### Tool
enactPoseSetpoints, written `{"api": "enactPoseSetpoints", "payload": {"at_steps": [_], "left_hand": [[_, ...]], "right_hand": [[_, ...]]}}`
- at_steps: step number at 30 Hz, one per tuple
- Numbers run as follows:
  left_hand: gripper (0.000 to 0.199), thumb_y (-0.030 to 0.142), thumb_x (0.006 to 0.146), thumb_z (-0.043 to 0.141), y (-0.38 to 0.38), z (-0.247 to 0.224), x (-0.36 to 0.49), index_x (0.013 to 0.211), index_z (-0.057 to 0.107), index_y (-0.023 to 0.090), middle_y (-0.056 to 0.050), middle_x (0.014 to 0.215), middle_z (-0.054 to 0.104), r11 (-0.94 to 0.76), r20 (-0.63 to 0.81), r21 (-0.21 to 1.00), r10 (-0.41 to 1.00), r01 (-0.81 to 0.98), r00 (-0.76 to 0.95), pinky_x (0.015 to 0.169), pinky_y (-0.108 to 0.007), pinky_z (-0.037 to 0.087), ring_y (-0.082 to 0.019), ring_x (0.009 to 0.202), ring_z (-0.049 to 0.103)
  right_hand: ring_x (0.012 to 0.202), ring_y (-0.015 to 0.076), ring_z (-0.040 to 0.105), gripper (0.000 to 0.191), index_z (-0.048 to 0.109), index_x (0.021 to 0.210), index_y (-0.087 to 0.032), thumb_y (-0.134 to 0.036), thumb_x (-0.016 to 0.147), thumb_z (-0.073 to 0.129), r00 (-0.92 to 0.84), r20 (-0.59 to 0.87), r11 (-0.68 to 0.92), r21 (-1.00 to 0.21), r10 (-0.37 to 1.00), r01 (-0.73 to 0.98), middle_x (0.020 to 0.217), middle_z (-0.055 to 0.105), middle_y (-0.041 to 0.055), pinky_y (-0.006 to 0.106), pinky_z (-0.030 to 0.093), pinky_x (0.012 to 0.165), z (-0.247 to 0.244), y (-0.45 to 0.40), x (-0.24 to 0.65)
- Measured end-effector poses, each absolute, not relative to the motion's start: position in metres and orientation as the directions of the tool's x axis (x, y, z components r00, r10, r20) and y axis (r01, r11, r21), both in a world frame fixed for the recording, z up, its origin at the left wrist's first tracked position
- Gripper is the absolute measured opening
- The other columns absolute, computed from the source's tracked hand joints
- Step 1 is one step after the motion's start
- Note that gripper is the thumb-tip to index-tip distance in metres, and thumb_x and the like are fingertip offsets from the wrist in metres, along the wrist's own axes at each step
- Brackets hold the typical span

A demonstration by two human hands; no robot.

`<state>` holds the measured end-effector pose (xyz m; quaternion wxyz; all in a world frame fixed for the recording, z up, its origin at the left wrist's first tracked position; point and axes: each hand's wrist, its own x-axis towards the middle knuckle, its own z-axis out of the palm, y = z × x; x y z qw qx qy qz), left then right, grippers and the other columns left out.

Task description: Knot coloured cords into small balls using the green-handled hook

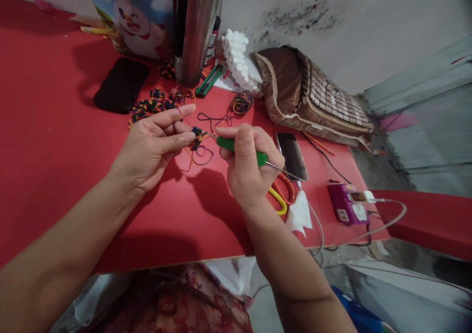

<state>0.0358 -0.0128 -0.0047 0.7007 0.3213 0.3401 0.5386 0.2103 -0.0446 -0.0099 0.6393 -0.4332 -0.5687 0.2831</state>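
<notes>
My left hand [149,143] pinches a small dark multicoloured crocheted piece [196,138] between thumb and fingers, and a thin yarn strand runs up over its forefinger. Wrapped in my right hand [250,168] is the green handle of a crochet hook [261,158]. The hook's thin metal tip reaches left to the piece, though whether it sits inside a stitch is too small to tell. Loose orange and purple yarn [202,155] loops below the piece. Behind the hands lies a wound bundle of multicoloured yarn [241,103]; several small crocheted pieces [147,106] are heaped beyond my left hand.
On the red table [55,175] are a black phone [121,84], a steel flask [199,33], a green box cutter [209,80] and a brown cushion [317,97]. To the right lie another phone [292,156], scissors [285,188] and a purple power socket [346,204] with cables.
</notes>
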Motion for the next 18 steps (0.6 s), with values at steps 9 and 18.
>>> {"api": "enactPoseSetpoints", "payload": {"at_steps": [9,18], "left_hand": [[0.043,0.008,0.063,0.105,-0.014,-0.003,0.036,0.102,0.095,0.023,0.002,0.073,0.074,0.210,-0.101,0.830,0.968,-0.517,0.231,0.061,-0.016,0.058,-0.008,0.064,0.065],[0.041,0.004,0.066,0.098,-0.018,-0.002,0.036,0.102,0.095,0.023,-0.001,0.077,0.074,0.268,-0.096,0.817,0.936,-0.510,0.337,0.062,-0.016,0.059,-0.009,0.066,0.068]], "right_hand": [[0.056,0.0108,0.060,0.030,0.090,0.084,-0.033,-0.044,0.106,0.073,0.221,0.436,0.434,-0.899,0.872,0.062,0.073,0.074,-0.0025,0.032,0.050,0.056,0.003,-0.045,0.218],[0.046,0.0075,0.042,0.055,0.078,0.065,-0.026,-0.065,0.103,0.071,0.216,0.341,0.357,-0.933,0.915,-0.040,0.056,0.051,-0.0034,0.028,0.033,0.042,0.009,-0.034,0.220]]}}
